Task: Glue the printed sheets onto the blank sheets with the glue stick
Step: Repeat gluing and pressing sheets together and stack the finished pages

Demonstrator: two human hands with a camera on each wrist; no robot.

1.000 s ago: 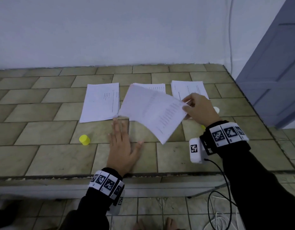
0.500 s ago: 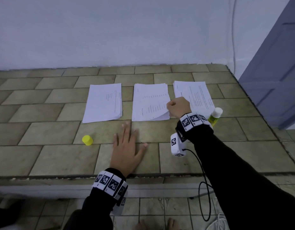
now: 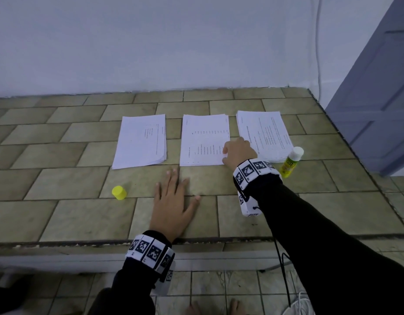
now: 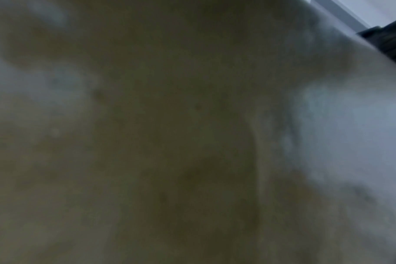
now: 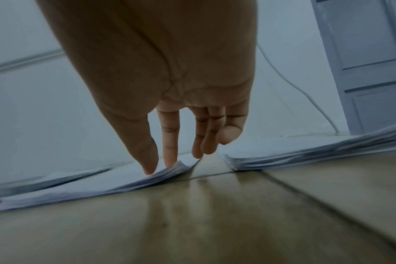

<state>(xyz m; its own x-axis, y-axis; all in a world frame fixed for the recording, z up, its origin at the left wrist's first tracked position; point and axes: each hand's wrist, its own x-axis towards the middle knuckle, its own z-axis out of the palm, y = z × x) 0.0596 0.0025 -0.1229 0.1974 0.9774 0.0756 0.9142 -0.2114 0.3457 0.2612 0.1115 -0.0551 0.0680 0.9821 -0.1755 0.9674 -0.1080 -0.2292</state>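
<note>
Three stacks of printed sheets lie side by side on the tiled counter: left stack [image 3: 140, 140], middle stack [image 3: 203, 139], right stack [image 3: 264, 135]. My right hand [image 3: 228, 155] sits at the middle stack's near right corner. In the right wrist view its fingertips [image 5: 149, 171] point straight down and touch that slightly lifted corner [image 5: 181, 165]. My left hand [image 3: 173, 201] lies flat on the counter below the middle stack, fingers spread, holding nothing. The glue stick [image 3: 290, 164] stands uncapped beside the right stack. Its yellow cap [image 3: 119, 192] lies apart, left of my left hand. The left wrist view is dark and blurred.
The counter's front edge [image 3: 196, 241] runs just below my left wrist. A white wall stands behind the stacks and a grey-blue door [image 3: 373, 87] at the right. A black cable [image 3: 285, 269] hangs from my right wrist over the edge.
One second ago my right hand held a sheet in the air; that sheet now lies flat on the middle stack with my fingers at its corner. My left hand has not moved.
</note>
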